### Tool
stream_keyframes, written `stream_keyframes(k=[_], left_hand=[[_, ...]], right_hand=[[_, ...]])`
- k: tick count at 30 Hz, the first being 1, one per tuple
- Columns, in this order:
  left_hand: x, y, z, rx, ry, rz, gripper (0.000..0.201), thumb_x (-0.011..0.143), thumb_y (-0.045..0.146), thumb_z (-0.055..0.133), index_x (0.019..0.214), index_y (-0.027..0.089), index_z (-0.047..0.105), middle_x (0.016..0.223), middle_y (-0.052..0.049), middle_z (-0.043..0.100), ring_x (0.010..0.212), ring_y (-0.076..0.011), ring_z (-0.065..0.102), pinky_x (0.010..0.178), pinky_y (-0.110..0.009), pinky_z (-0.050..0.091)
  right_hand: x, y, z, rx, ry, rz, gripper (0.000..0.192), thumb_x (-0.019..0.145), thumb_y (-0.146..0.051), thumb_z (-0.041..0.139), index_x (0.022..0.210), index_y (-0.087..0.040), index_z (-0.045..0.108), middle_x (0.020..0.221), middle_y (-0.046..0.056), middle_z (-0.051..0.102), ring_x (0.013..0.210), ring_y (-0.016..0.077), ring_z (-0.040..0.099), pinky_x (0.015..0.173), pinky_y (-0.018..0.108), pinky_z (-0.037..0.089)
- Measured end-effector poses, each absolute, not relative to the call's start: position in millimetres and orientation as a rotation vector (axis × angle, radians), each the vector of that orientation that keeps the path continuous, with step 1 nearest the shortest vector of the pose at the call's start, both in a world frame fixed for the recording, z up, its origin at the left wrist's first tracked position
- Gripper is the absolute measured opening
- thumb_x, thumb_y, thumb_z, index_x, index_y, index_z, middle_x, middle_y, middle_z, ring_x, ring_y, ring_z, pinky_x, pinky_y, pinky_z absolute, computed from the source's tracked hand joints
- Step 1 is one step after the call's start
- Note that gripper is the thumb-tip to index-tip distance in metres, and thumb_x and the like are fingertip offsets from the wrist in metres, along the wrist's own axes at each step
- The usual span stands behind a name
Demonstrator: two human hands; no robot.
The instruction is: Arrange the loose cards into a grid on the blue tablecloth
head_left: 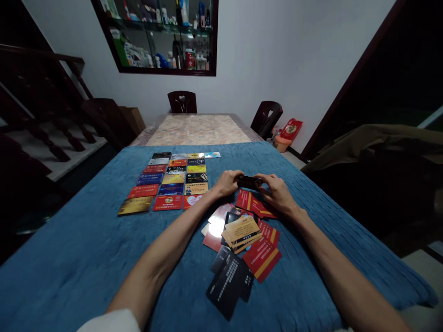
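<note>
Two bare forearms are seen reaching in from the lower edge — long and slender, uncovered from wrist to elbow. No rings, watch or bands can be made out on the left hand [227, 183] or the right hand [278, 192]. A pale, whitish sleeve — pushed up or short — is seen at the left elbow; the right upper arm is cut off.

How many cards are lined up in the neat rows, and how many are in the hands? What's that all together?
Cards in neat rows: 19
Dark card held between left hand and right hand: 1
Total: 20
The messy pile overlaps too much to count.
</note>
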State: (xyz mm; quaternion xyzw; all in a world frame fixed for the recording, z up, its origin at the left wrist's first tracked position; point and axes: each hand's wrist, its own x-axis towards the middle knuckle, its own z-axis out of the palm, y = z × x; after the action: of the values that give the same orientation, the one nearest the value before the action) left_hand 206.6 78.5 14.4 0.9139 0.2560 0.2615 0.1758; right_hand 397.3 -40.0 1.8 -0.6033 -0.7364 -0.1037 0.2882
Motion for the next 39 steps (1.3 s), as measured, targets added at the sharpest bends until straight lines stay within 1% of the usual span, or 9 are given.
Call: stream_keyframes(k=[6,11,17,24,28,33,39], left_hand=[[205,82,16,2.558,0.731,0.806,0.045,0.076,0.002,0.047,0.111,0.017,0.070,0.100,-0.006,0.075,0.091,-0.0193,0.067,0.087,-0.030,0.052],[200,84,18,2.535,0.728,0.843,0.045,0.075,0.002,0.047,0.111,0.016,0.069,0.102,-0.006,0.074,0.093,-0.0193,0.067,0.087,-0.030,0.052],[195,83,22,2.494,0.734,0.875,0.044,0.073,0.001,0.046,0.108,0.016,0.069,0.098,-0.005,0.074,0.089,-0.0183,0.066,0.086,-0.029,0.052],[193,81,24,2.487,0.716,0.879,0.044,0.072,0.001,0.046,0.107,0.015,0.069,0.094,-0.005,0.074,0.085,-0.0182,0.066,0.083,-0.028,0.052],[187,79,26,2.502,0.725,0.894,0.046,0.076,0.002,0.045,0.114,0.016,0.067,0.100,-0.006,0.073,0.088,-0.0181,0.066,0.084,-0.027,0.051],[167,74,30,2.546,0.720,0.904,0.048,0.081,0.005,0.048,0.128,0.013,0.058,0.101,-0.008,0.070,0.087,-0.0185,0.065,0.084,-0.029,0.051],[134,75,37,2.643,0.703,0.891,0.048,0.081,0.008,0.054,0.128,0.016,0.053,0.101,-0.007,0.067,0.091,-0.0200,0.063,0.089,-0.033,0.051]], right_hand=[[392,-39,1,-1.638,-1.983,-0.450,0.044,0.085,-0.022,0.054,0.129,-0.018,0.053,0.112,0.014,0.066,0.101,0.0315,0.056,0.079,0.040,0.042],[388,-39,2,-1.627,-1.962,-0.511,0.042,0.086,-0.023,0.054,0.128,-0.019,0.052,0.111,0.013,0.064,0.102,0.0308,0.055,0.080,0.039,0.041],[382,-40,4,-1.657,-1.968,-0.569,0.043,0.086,-0.026,0.058,0.127,-0.018,0.051,0.112,0.015,0.063,0.102,0.0310,0.056,0.080,0.039,0.040],[376,-38,5,-1.671,-1.943,-0.651,0.041,0.088,-0.028,0.056,0.127,-0.019,0.051,0.110,0.014,0.064,0.098,0.0308,0.054,0.078,0.039,0.040],[372,-40,8,-1.655,-1.914,-0.631,0.040,0.088,-0.029,0.056,0.127,-0.019,0.053,0.112,0.015,0.062,0.100,0.0312,0.053,0.079,0.040,0.042],[360,-40,13,-1.597,-1.908,-0.606,0.043,0.087,-0.031,0.060,0.128,-0.019,0.055,0.115,0.015,0.058,0.106,0.0323,0.051,0.084,0.042,0.044],[344,-36,23,-1.529,-1.973,-0.551,0.046,0.088,-0.031,0.059,0.131,-0.014,0.055,0.116,0.017,0.057,0.107,0.0328,0.048,0.087,0.043,0.044]])
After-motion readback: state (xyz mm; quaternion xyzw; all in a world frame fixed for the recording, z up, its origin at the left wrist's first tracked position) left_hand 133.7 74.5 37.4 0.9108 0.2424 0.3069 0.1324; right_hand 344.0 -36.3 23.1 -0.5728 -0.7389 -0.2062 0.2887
